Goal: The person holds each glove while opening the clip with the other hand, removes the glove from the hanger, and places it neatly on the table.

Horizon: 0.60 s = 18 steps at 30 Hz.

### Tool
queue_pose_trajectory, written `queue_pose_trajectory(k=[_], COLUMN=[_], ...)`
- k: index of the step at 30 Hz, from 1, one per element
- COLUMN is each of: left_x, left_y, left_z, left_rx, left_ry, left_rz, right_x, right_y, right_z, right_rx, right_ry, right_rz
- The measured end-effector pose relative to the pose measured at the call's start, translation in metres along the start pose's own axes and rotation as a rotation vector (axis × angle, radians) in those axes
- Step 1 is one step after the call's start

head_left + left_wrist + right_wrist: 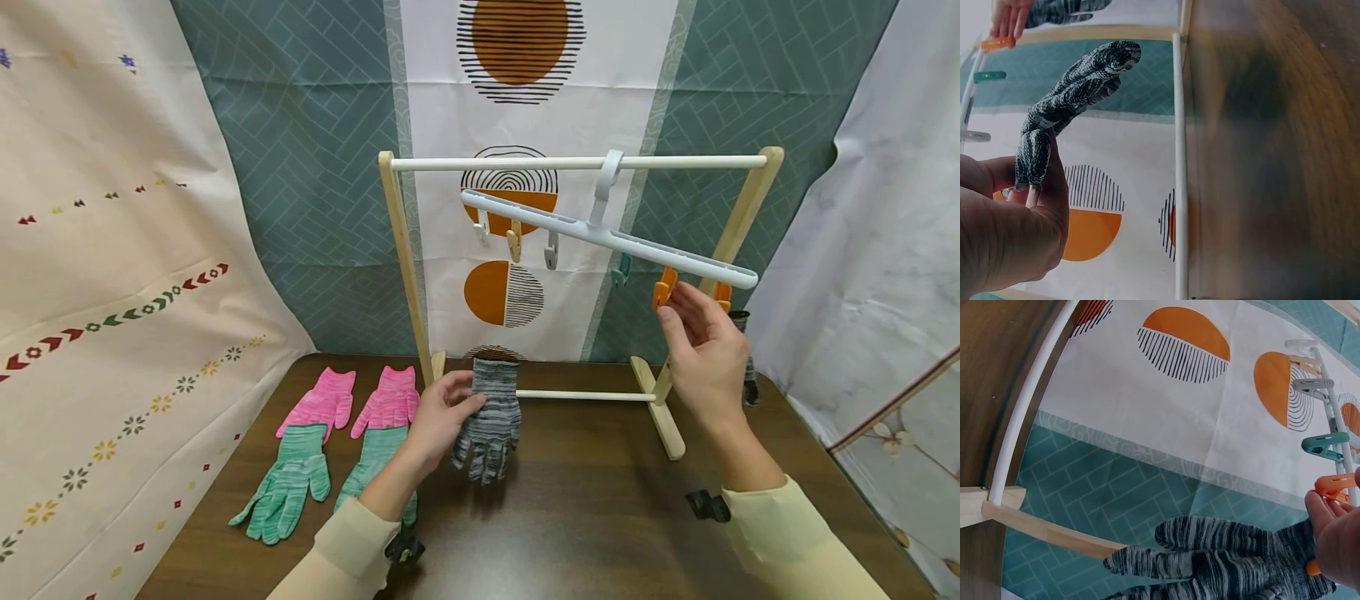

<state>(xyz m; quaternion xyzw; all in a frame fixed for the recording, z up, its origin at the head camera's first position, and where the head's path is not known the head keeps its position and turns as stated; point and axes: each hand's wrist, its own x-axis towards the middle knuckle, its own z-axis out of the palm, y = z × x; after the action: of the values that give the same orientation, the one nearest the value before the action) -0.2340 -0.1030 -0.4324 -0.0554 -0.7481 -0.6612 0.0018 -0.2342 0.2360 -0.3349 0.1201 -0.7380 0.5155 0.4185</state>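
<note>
My left hand pinches the cuff of a grey-and-black knit glove, whose fingers dangle downward over the table. In the left wrist view this glove is seen from the side above the thumb and fingers. My right hand is up at the low right end of a white clip hanger, pinching an orange clothespin. Behind that hand another orange clothespin shows, and a second grey-and-black glove hangs there, mostly hidden by the hand in the head view.
The hanger hooks over the top bar of a wooden rack and tilts down to the right. White, tan, grey and teal clothespins hang along it. Two pink-and-green gloves lie at the table's left. A patterned cloth backdrop stands behind.
</note>
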Motion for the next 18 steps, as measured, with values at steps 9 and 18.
queue_pose_trajectory(k=[9, 18], left_x=[-0.006, -0.012], left_y=[-0.010, -0.020], left_z=[-0.010, -0.017], left_rx=[-0.012, -0.001], left_ry=[0.009, 0.003], left_rz=[-0.030, -0.048], right_x=[-0.004, -0.010], right_y=[0.000, 0.003], right_z=[-0.001, 0.000], right_rx=[0.007, -0.014], right_ry=[0.014, 0.015], right_rz=[-0.032, -0.047])
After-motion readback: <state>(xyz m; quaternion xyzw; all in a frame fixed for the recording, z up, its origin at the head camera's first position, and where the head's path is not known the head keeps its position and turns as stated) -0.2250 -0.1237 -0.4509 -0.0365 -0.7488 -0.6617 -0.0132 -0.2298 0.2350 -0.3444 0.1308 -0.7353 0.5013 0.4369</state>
